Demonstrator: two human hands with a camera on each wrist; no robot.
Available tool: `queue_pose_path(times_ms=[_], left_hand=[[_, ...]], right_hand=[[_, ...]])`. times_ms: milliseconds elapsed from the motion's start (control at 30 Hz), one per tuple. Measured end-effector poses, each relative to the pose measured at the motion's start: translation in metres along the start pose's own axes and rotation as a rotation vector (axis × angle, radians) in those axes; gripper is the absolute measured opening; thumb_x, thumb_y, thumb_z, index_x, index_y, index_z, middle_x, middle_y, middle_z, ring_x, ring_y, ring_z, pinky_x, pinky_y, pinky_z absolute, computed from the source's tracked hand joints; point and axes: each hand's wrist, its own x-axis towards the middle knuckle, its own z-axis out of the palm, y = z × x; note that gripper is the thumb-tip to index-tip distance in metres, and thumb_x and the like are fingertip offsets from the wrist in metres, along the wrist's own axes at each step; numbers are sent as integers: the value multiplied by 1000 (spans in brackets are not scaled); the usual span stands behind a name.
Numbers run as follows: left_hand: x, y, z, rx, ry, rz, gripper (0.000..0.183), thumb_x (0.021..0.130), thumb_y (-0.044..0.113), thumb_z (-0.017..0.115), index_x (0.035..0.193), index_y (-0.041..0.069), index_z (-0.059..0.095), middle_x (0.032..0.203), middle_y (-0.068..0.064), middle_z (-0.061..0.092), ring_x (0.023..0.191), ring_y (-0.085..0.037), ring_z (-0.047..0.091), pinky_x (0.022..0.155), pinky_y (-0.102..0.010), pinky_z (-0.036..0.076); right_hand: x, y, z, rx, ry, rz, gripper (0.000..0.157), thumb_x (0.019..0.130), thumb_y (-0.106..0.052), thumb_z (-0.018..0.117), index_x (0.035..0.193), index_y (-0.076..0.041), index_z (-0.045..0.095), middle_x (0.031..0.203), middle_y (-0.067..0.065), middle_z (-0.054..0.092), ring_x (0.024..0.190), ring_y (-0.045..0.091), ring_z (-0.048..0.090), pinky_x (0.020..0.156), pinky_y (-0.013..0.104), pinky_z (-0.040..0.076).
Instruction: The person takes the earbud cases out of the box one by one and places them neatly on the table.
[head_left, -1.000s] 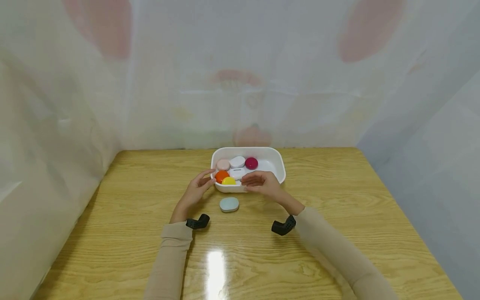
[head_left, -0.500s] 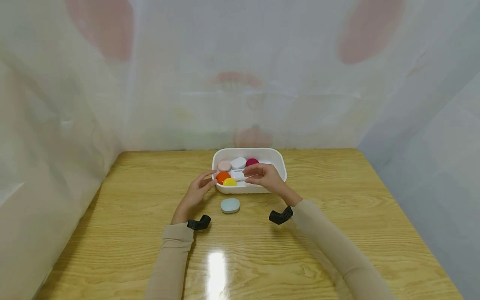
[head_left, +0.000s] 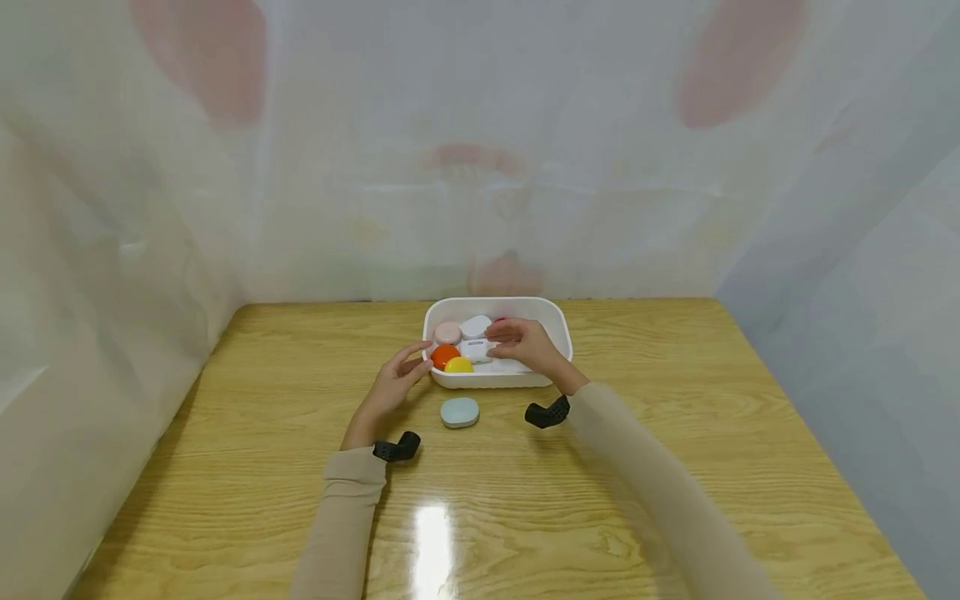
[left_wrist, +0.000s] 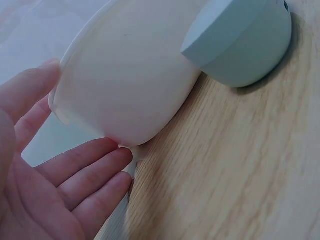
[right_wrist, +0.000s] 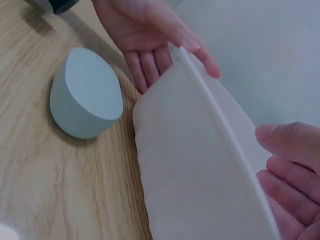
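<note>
A white tray (head_left: 558,337) stands near the back of the wooden table, holding several small rounded cases. My left hand (head_left: 390,387) touches its left end, thumb and index finger at the rim. In the left wrist view the other fingers (left_wrist: 92,172) lie fairly straight near the tray's outer wall. My right hand (head_left: 528,346) hovers over the tray's front middle, thumb apart from the fingers, nothing visible in it. Nearest its fingertips is a white case with a slot mark (head_left: 475,350). A dark red case (head_left: 498,320) is mostly hidden behind that hand.
A pale blue oval case (head_left: 459,412) lies on the table in front of the tray. Inside the tray's left part are an orange case (head_left: 445,357), a yellow one (head_left: 459,365), a pale pink one (head_left: 447,333) and a plain white one (head_left: 476,326). Fabric walls surround the table.
My right hand has moved from the tray's front rim a little farther back over the tray, now covering most of the dark red case. The left hand stays at the tray's left end.
</note>
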Motion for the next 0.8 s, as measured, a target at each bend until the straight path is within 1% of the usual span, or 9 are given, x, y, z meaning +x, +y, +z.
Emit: queue_pose_path(times_ms=[33, 167, 267, 400, 500, 600, 800], left_hand=[[1, -4, 0, 5, 4, 4, 52, 97, 38, 56, 144, 18, 43, 157, -6, 34, 142, -36, 39, 114, -56, 34], [1, -3, 0, 9, 9, -3, 52, 96, 41, 56, 142, 20, 44, 157, -4, 35, 142, -34, 40, 115, -56, 34], [1, -3, -1, 6, 9, -1, 51, 96, 40, 56, 142, 20, 45, 157, -4, 36, 142, -34, 40, 114, -56, 34], [2, -4, 0, 4, 7, 13, 51, 96, 38, 57, 142, 19, 45, 157, -6, 35, 141, -35, 41, 114, -56, 35], [2, -5, 0, 4, 3, 17, 51, 97, 38, 56, 142, 19, 45, 157, -8, 35, 141, -36, 41, 114, -55, 35], [2, -6, 0, 11, 4, 15, 51, 97, 39, 56, 142, 20, 44, 156, -8, 36, 140, -36, 42, 113, -56, 36], [3, -7, 0, 6, 17, -3, 48, 96, 40, 57, 140, 24, 47, 156, -5, 37, 141, -34, 42, 113, -55, 36]], right_hand=[[2, 1, 0, -4, -3, 0, 40, 82, 1, 72, 118, 11, 60, 119, 31, 64, 113, 42, 63, 98, 46, 52], [9, 5, 1, -32, -21, 25, 44, 81, 0, 73, 121, 12, 59, 121, 31, 63, 114, 42, 62, 99, 46, 51], [14, 8, 1, -52, -28, 79, 47, 81, -2, 75, 123, 11, 58, 124, 29, 63, 117, 40, 61, 101, 44, 50], [19, 13, 2, -64, -31, 159, 49, 80, -4, 76, 124, 10, 58, 132, 25, 59, 122, 37, 59, 105, 43, 48], [21, 15, 3, -66, -36, 193, 48, 80, -3, 76, 123, 9, 59, 137, 24, 56, 125, 36, 57, 107, 43, 46], [22, 16, 4, -76, -51, 210, 48, 79, -3, 77, 123, 9, 60, 134, 24, 58, 125, 36, 58, 108, 43, 46], [24, 17, 8, -117, -80, 220, 48, 76, -1, 79, 120, 9, 61, 124, 25, 64, 120, 35, 61, 106, 40, 48]])
